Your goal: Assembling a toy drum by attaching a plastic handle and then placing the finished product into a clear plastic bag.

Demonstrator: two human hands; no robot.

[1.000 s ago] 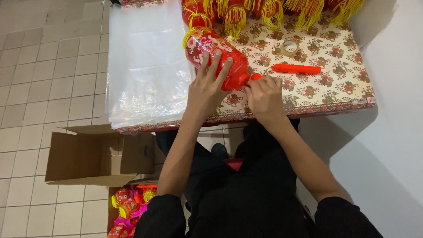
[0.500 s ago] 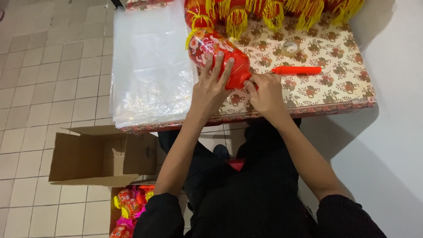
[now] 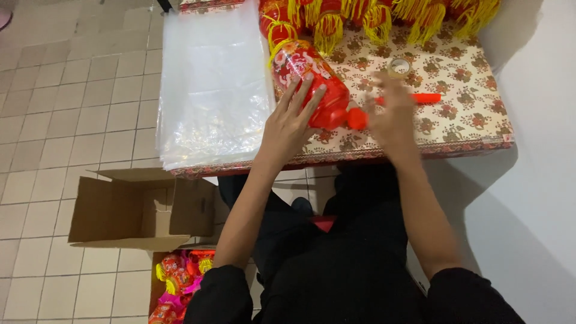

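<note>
A red lantern (image 3: 303, 69) with pale patterns and yellow trim lies on its side on the floral-covered table (image 3: 468, 129). My left hand (image 3: 291, 123) rests on its near side, fingers spread and gripping it. A red round cap (image 3: 357, 118) sticks out of the lantern's right end. My right hand (image 3: 393, 111) is motion-blurred just right of that cap, fingers apart, with nothing seen in it. Past its fingers lie a red marker-like stick (image 3: 423, 98) and a small tape roll (image 3: 399, 66).
A stack of clear plastic bags (image 3: 210, 90) covers the table's left part. More red lanterns with yellow tassels (image 3: 366, 18) line the far edge. On the tiled floor stands an open cardboard box (image 3: 138, 210), with a box of colourful lanterns (image 3: 180, 282) near it. A white wall runs along the right.
My right hand has come off the lantern's right end and moved right, toward the red stick, uncovering the red cap. My left hand stays on the lantern.
</note>
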